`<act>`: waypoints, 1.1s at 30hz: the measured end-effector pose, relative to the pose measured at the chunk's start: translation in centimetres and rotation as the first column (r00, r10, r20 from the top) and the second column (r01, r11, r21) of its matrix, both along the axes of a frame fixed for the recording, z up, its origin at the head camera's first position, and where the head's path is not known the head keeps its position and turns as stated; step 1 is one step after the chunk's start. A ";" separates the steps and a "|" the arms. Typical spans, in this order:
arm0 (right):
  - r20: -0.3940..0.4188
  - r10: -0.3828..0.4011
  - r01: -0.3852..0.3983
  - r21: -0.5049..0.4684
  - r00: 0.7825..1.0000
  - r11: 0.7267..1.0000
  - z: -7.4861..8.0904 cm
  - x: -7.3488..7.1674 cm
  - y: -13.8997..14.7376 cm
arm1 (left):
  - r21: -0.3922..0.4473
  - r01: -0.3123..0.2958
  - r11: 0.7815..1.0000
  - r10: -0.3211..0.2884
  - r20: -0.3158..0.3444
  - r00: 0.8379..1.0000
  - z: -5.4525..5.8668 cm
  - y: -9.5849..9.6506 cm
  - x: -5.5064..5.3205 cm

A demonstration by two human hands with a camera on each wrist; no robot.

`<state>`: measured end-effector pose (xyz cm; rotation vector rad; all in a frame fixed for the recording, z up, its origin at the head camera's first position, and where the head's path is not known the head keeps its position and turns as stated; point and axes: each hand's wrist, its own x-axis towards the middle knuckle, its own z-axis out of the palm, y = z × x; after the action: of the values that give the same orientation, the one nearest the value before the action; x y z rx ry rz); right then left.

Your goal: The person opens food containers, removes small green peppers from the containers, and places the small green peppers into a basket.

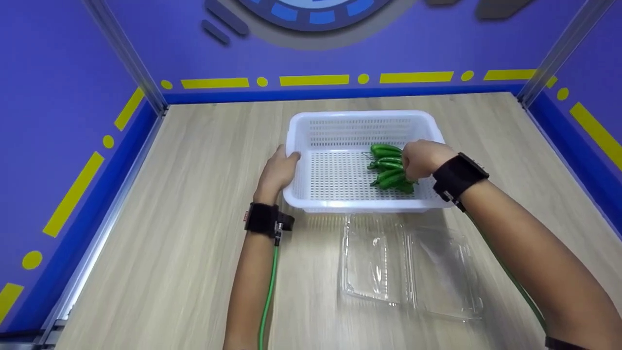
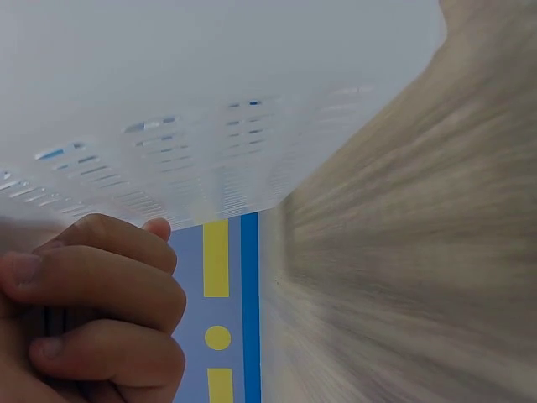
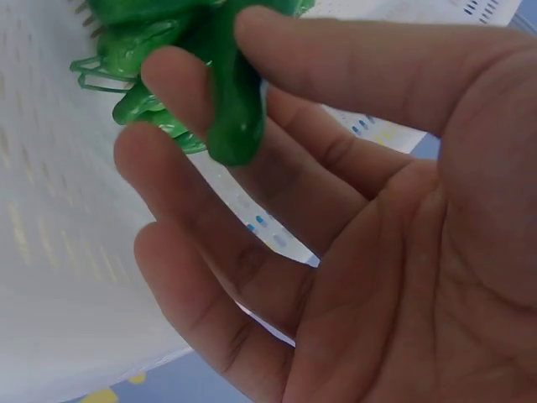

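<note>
Several green chili peppers [image 1: 387, 166] lie in the right part of a white plastic basket [image 1: 359, 204] with a slotted bottom. My right hand [image 1: 426, 156] reaches down inside, over the right end of the peppers. Seen from the right wrist, its thumb and fingers pinch one green chili pepper [image 3: 237, 117], whose end points toward the palm. My left hand [image 1: 279, 170] grips the basket's left side, the thumb over the rim. In the left wrist view its curled fingers [image 2: 109, 285] sit against the outer wall.
In front of the basket, a clear plastic clamshell box [image 1: 410, 272] lies opened flat on the wooden table [image 1: 194, 194]. Blue panels [image 1: 311, 63] with yellow marks wall in the table at the back and sides. A green cable [image 1: 268, 301] runs along the left forearm.
</note>
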<state>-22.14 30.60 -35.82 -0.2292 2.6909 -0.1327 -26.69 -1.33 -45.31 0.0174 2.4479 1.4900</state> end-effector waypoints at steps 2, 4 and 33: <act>0.015 0.003 -0.003 0.017 1.000 1.000 0.0 -0.2 -0.3 | 0.002 -0.005 1.000 0.005 -0.003 1.000 0.0 -0.1 0.0; 0.025 0.007 -0.008 0.032 1.000 0.999 -0.1 -0.3 -0.5 | 0.003 -0.006 1.000 0.006 -0.007 1.000 -0.1 -0.1 0.0; 0.108 -0.002 -0.025 0.252 0.994 0.967 -1.4 -0.6 -2.1 | 0.031 0.001 1.000 -0.001 0.006 1.000 0.1 -0.3 -0.1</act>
<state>-22.77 28.47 -37.22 -0.1540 2.5655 0.1972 -26.79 -1.60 -45.25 0.0208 2.4196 1.5257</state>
